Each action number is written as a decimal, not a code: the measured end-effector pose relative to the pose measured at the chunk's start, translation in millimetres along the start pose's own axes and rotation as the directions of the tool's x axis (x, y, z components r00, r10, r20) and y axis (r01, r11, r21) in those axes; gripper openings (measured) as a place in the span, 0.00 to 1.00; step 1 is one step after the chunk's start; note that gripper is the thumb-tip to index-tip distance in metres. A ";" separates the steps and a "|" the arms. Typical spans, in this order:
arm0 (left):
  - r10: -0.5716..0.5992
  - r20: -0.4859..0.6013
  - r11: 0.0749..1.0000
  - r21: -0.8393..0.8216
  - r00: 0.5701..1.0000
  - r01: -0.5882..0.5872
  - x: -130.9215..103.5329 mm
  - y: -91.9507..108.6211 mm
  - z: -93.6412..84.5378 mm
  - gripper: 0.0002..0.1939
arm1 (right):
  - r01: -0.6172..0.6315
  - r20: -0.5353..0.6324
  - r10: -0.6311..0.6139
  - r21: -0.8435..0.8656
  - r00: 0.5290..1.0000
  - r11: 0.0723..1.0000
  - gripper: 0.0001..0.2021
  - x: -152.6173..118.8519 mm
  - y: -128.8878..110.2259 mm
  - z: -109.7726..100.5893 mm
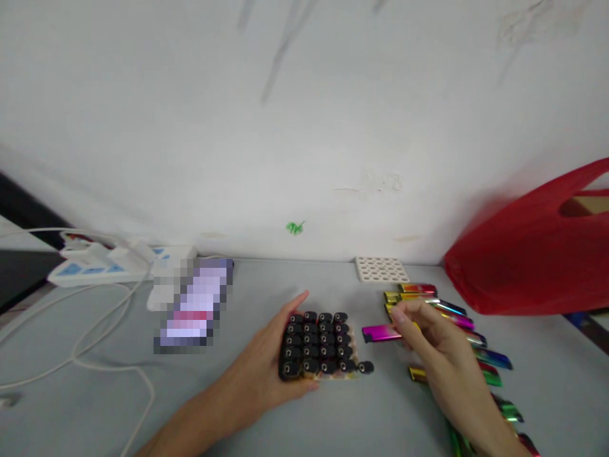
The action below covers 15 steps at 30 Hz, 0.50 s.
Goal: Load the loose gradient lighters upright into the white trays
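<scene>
My left hand [272,358] is wrapped round the left side of a rack of lighters [318,344]. Their black tops face up in rows, and a pale holder shows along the right edge. One black-topped lighter [365,367] stands at the front right corner. To the right of the rack, my right hand [440,355] pinches a shiny magenta lighter [380,333] between thumb and fingers, its dark end pointing left toward the rack. Beneath and beyond this hand lie several loose metallic lighters [495,357] in gold, red, blue and green; the hand hides some of them.
A white perforated tray [382,270] lies by the wall. A red plastic bag [528,254] stands at the right. On the left are a phone [197,304] with a blurred-out screen, a power strip [95,270] and loose white cables [107,367].
</scene>
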<state>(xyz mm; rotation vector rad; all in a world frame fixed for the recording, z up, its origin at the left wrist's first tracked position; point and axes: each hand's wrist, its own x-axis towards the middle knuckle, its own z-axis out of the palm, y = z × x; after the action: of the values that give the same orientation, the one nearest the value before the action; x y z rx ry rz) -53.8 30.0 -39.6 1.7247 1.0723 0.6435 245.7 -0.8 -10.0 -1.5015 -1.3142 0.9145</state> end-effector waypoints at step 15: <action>-0.055 0.007 0.996 -0.066 0.998 0.055 -1.0 7.2 -6.9 0.63 | -0.513 0.446 0.258 0.686 0.857 0.516 0.16 -6.4 -21.0 6.0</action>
<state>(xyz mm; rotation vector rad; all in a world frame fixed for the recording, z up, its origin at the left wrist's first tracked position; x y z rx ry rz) -57.2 31.2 -30.3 1.6334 1.0798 0.6330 232.5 -5.8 8.0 -0.9408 -0.5443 1.7981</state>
